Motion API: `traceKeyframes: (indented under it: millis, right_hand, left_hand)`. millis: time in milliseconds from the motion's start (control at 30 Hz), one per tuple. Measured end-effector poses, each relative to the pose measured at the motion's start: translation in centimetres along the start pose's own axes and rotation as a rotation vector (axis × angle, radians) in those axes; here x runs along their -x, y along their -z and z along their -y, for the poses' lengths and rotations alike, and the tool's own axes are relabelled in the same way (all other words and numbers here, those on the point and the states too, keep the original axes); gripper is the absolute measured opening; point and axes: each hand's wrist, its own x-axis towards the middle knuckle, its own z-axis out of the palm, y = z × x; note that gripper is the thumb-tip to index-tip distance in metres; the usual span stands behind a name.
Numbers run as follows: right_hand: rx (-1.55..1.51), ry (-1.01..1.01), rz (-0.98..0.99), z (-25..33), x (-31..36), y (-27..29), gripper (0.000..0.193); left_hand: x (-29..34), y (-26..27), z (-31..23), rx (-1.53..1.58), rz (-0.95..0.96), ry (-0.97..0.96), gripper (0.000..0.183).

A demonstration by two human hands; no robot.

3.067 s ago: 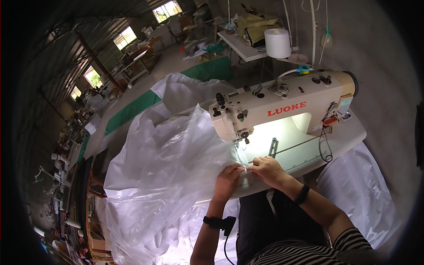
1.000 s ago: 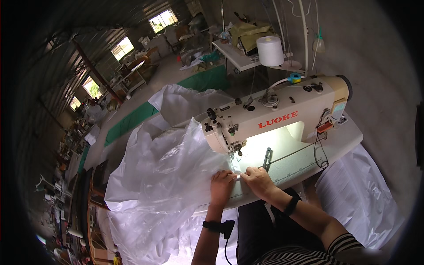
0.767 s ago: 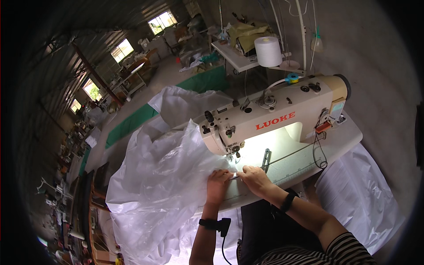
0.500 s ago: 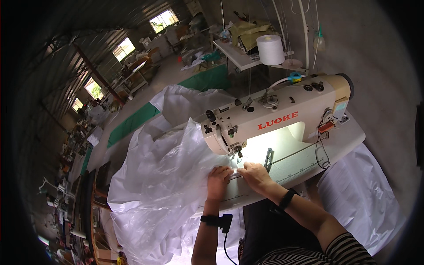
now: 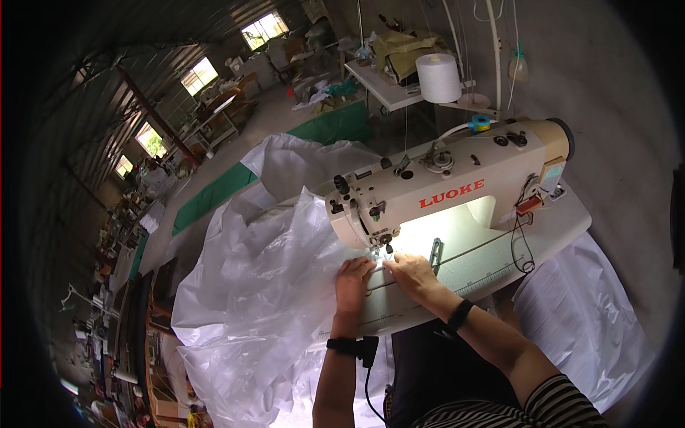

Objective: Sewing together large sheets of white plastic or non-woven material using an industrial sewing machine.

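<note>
A white sewing machine [image 5: 457, 167] stands before me, its lamp lighting the bed under the arm. Shiny white plastic-like sheeting [image 5: 250, 264] lies in big folds left of the needle and hangs over the near edge. Just in front of the needle, my left hand [image 5: 353, 285] presses its curled fingers together on the sheeting's edge. Close to its right, my right hand [image 5: 414, 276] is closed in a pinch by the presser foot; whatever lies between those fingertips is too small to make out. Small thread snips [image 5: 436, 253] rest on the bed beyond the right hand.
A large white thread cone [image 5: 438, 80] stands behind the machine. More white sheeting [image 5: 581, 314] hangs at the right, below the bed. A dark cable [image 5: 524, 246] loops onto the bed's right part. Green cloth [image 5: 221, 196] lies on the floor at the back left.
Both hands have edged slightly forward, closer to the needle. The left hand's fingers are drawn in more. The sheeting has barely shifted, and the snips stay on the bed.
</note>
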Motion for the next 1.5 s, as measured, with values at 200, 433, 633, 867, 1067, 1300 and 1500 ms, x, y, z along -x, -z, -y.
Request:
traceKeyframes:
  millis: [200,433,633,867,1067,1300,1500]
  right_hand:
    - [0.046,-0.018,-0.037,-0.2,-0.4,-0.7,0.014]
    - [0.008,-0.041,-0.018,-0.4,-1.0,-0.8,0.012]
    - [0.022,-0.058,0.015,-0.5,-1.4,-1.0,0.012]
    - [0.092,-0.013,-0.023,-1.1,-1.5,-2.1,0.029]
    - [0.034,-0.068,0.047,-1.0,-2.0,-1.6,0.012]
    - [-0.587,-0.125,0.106,1.6,2.4,3.1,0.02]
    - [-1.538,-0.279,0.752,10.4,8.3,0.1,0.034]
  left_hand:
    - [-0.1,-0.7,0.4,-0.05,-0.027,0.01,0.014]
    - [-0.5,-1.2,0.9,-0.057,0.006,0.051,0.019]
    - [-0.8,-1.5,1.0,-0.069,-0.002,0.061,0.025]
    - [-0.6,-2.1,1.8,-0.08,-0.01,0.085,0.03]
    - [-1.8,-0.1,-0.4,-0.156,0.061,0.042,0.033]
    - [4.5,18.3,-5.8,-0.519,-0.111,0.118,0.037]
    - [15.1,25.6,-3.6,-0.378,0.215,0.827,0.067]
